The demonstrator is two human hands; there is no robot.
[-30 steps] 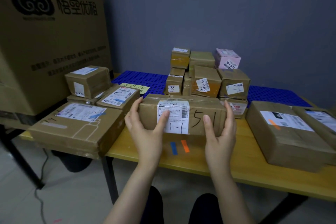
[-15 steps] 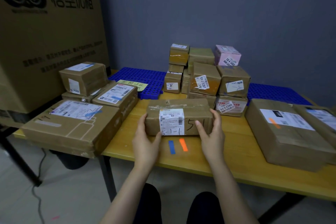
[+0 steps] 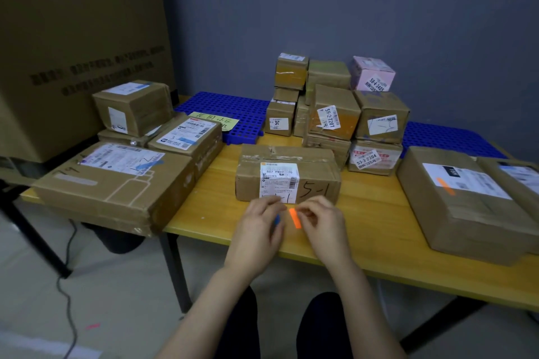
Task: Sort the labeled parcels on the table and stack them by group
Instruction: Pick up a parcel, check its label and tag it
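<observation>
The brown parcel marked "5-1" (image 3: 287, 176) sits flat on the yellow table (image 3: 379, 230), with neither hand on it. Both hands hover just in front of it. My left hand (image 3: 258, 227) lies over a small blue strip (image 3: 277, 219), with only the strip's edge showing. My right hand (image 3: 319, 223) has curled fingertips at the right edge of an orange strip (image 3: 294, 218) lying on the table. Whether those fingers pinch the strip is unclear. Left of the parcel stands a stack of blue-tagged parcels (image 3: 116, 181). An orange-tagged parcel (image 3: 463, 201) lies at the right.
A pile of several small parcels (image 3: 335, 114), with a pink box (image 3: 372, 74) on top, stands behind. Blue plastic grids (image 3: 230, 109) cover the table's back. A huge printed carton (image 3: 73, 46) fills the left. A cable (image 3: 68, 285) trails on the floor.
The "5-1" parcel went from held up in both hands down onto the table. Both hands let go and drew back to the coloured strips at the front edge.
</observation>
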